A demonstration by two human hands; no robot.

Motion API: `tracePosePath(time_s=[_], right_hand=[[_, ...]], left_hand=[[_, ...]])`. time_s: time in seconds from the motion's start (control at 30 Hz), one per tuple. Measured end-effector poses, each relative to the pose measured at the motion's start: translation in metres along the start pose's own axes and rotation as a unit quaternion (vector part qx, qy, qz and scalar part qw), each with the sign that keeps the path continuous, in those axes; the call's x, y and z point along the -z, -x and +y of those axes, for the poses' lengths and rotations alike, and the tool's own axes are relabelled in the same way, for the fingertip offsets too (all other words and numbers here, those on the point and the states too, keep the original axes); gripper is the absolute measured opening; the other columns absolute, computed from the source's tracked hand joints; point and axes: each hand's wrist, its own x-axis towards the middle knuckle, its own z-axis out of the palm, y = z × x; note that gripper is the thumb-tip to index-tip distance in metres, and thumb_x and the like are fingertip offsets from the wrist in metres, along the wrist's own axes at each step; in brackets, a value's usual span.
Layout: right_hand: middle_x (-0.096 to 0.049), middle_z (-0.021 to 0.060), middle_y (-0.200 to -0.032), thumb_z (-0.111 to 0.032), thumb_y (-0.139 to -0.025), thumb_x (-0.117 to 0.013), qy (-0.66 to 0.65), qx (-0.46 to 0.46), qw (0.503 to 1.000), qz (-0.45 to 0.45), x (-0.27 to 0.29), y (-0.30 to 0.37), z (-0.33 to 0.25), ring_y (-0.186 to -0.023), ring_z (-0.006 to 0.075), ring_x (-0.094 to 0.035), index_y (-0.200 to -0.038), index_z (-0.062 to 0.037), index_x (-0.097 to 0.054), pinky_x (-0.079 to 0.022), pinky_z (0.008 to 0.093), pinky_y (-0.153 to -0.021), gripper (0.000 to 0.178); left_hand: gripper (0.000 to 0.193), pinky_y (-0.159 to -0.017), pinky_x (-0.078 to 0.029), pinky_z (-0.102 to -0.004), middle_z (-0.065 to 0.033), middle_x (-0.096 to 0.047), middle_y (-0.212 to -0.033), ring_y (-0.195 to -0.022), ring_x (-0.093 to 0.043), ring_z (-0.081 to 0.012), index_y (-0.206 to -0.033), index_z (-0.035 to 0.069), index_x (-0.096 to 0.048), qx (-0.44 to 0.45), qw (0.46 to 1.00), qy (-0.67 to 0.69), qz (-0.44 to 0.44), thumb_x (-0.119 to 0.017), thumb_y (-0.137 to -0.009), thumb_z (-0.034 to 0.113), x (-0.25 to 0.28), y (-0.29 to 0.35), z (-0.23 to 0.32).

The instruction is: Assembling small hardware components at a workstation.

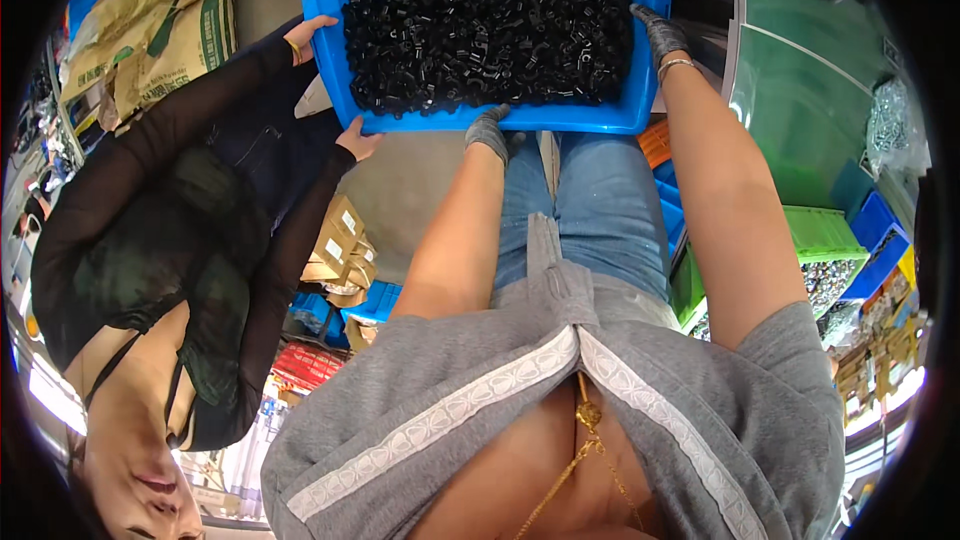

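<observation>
A blue plastic bin [400, 124] is held up in front of me, filled with many small black parts [490, 25] that look like plastic clips. My left hand [490, 132], in a dark grey glove, grips the bin's near edge close to its middle. On the right side wall, my right hand [664, 38] is closed over the rim, gloved the same way, with a bracelet at the wrist. Some fingers of both hands are hidden by the bin. A co-worker in black sleeves holds the left side with one hand [308, 37] on the side rim and the other hand [360, 138] at the near-left corner.
Close on my left stands the co-worker [150, 240]. Sacks and cardboard [165, 35] are piled at the far left; cardboard boxes [340, 240] sit below the bin. To the right are a green surface [800, 70], a green crate [820, 235] of small parts and a blue bin [880, 240].
</observation>
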Motion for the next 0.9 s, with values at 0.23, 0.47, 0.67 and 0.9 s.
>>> tracePosePath(time_s=[0.23,0.47,0.67,0.9], right_hand=[[-0.064,0.0197,-0.127,-0.045,-0.076,-0.079,-0.015,0.066,0.996,-0.061,-0.002,-0.018,-0.002,-0.117,0.0328,-0.06,-0.127,-0.0007,-0.064,-0.045,0.0434,-0.102,0.069],[-0.067,0.0212,-0.117,-0.035,-0.073,-0.084,-0.014,0.055,0.995,-0.078,-0.022,0.028,0.0,-0.108,0.0328,-0.064,-0.123,0.0039,-0.062,-0.048,0.0404,-0.097,0.067],[-0.069,0.0161,-0.108,-0.037,-0.072,-0.084,-0.109,-0.021,0.986,-0.126,-0.055,0.036,0.08,-0.093,0.0283,-0.064,-0.11,0.0004,-0.069,-0.051,0.0409,-0.084,0.055],[-0.07,0.0104,-0.114,-0.029,-0.08,-0.078,0.02,0.018,0.987,-0.161,-0.061,0.039,0.122,-0.096,0.0244,-0.064,-0.115,-0.008,-0.073,-0.05,0.0389,-0.087,0.041]], left_hand=[[0.022,-0.047,-0.05,-0.0365,-0.0093,-0.071,-0.092,-0.066,-0.068,-0.0294,-0.099,0.011,-0.066,0.007,0.999,-0.025,0.026,-0.078,-0.082,0.02,-0.005,-0.009,-0.004],[0.021,-0.039,-0.044,-0.0337,-0.012,-0.071,-0.084,-0.06,-0.068,-0.0292,-0.093,0.009,-0.064,-0.085,0.996,-0.009,0.005,-0.076,-0.082,0.022,0.04,-0.023,-0.003],[0.02,-0.041,-0.046,-0.0326,-0.0123,-0.071,-0.079,-0.053,-0.064,-0.0263,-0.087,0.01,-0.064,-0.084,0.99,-0.1,0.059,-0.074,-0.082,0.027,0.099,-0.055,0.008],[0.022,-0.038,-0.043,-0.0329,-0.0134,-0.068,-0.071,-0.044,-0.057,-0.0238,-0.083,0.009,-0.064,-0.092,0.992,-0.053,0.066,-0.073,-0.083,0.029,0.125,-0.064,-0.022]])
